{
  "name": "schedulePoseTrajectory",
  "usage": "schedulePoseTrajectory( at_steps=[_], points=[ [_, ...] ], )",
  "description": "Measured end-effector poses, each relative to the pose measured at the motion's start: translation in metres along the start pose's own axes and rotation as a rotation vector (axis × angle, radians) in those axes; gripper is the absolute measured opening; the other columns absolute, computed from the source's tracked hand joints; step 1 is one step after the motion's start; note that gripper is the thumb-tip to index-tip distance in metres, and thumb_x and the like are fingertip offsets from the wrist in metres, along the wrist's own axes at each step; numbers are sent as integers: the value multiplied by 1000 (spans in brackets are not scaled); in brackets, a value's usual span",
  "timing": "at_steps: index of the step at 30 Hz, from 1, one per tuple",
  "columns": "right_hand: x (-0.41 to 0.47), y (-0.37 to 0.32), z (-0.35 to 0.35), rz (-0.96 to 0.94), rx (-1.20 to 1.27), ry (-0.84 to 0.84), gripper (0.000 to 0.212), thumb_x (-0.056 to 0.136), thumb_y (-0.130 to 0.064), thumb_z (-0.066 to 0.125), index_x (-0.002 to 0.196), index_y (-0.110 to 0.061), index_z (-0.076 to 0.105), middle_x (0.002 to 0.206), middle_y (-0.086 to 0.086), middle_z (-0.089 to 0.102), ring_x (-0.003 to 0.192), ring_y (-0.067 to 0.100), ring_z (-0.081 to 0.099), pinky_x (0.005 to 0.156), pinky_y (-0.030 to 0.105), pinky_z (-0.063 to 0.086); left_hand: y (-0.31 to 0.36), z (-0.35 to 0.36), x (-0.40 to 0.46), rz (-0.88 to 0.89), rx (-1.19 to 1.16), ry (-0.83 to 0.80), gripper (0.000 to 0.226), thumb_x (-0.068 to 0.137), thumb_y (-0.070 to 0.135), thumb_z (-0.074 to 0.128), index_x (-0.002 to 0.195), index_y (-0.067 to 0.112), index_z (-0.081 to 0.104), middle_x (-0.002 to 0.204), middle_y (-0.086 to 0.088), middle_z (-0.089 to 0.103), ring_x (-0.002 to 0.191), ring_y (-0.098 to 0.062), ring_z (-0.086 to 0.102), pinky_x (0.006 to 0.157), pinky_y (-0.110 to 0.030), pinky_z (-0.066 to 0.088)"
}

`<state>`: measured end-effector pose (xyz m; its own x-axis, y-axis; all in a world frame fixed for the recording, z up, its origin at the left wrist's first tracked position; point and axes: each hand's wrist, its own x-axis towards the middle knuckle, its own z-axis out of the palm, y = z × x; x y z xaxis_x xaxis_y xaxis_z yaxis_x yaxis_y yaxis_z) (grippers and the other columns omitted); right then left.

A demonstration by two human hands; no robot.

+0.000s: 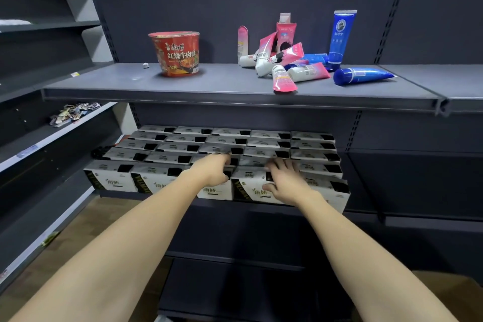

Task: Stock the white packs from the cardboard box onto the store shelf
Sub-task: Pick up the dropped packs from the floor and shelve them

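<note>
Several rows of white packs (pixel 180 148) with black handle cut-outs fill the dark middle shelf (pixel 274 208). Both my arms reach forward to the front rows. My left hand (pixel 211 168) has its fingers curled over the top of a front-row pack (pixel 214 192), fingertips tucked behind it. My right hand (pixel 285 180) grips the neighbouring front pack (pixel 254 188), thumb on its front face and fingers over its top edge. A corner of the cardboard box (pixel 449 285) shows at the lower right; its inside is out of view.
On the upper shelf (pixel 235 86) stand a red instant noodle cup (pixel 175 53) and a heap of pink, white and blue tubes (pixel 292 63). Side shelving (pixel 47 138) at the left holds small packets (pixel 73 112). A lower shelf (pixel 235 282) juts out below my arms.
</note>
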<state>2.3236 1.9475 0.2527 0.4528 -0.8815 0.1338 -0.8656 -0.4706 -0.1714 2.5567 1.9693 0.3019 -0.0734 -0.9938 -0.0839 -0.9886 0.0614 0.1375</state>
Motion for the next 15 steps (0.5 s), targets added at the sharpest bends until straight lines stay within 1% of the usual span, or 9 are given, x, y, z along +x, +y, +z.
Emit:
schedulePoseTrajectory(
  at_steps=[2,6,11,13,15],
  points=[
    [-2,1,3,-11,-66,22,64,93,-49,60,145,-19,40,151,7,35,137,34,30,117,50,21,1,1,-1,-3,-3,-6,53,91,24,61,141,18,45,140,-6,53,119,-26,55,90,-40,52],
    [-4,2,7,-23,-138,-12,68,93,-53,57,148,-20,35,152,7,34,140,35,27,118,54,18,5,5,-6,4,-17,-17,53,92,22,60,142,18,44,141,-5,52,121,-26,55,90,-40,52],
    [-2,2,2,-46,-161,-66,68,94,-50,58,149,-20,34,154,6,31,142,34,23,118,52,16,6,6,-11,24,-9,-15,49,92,22,60,139,18,46,136,-6,53,119,-26,54,90,-40,51],
    [0,5,-3,-63,-160,-67,64,94,-46,60,148,-19,37,153,4,34,142,32,25,117,48,19,6,4,-12,26,-17,-16,47,92,22,60,137,19,47,134,-5,54,113,-25,55,87,-40,53],
    [2,9,-6,-51,-152,-62,58,94,-40,62,144,-19,41,151,3,38,138,31,30,114,45,23,6,3,-12,27,-19,-13,44,92,21,60,135,19,48,131,-5,55,102,-23,57,81,-39,54]
  ],
)
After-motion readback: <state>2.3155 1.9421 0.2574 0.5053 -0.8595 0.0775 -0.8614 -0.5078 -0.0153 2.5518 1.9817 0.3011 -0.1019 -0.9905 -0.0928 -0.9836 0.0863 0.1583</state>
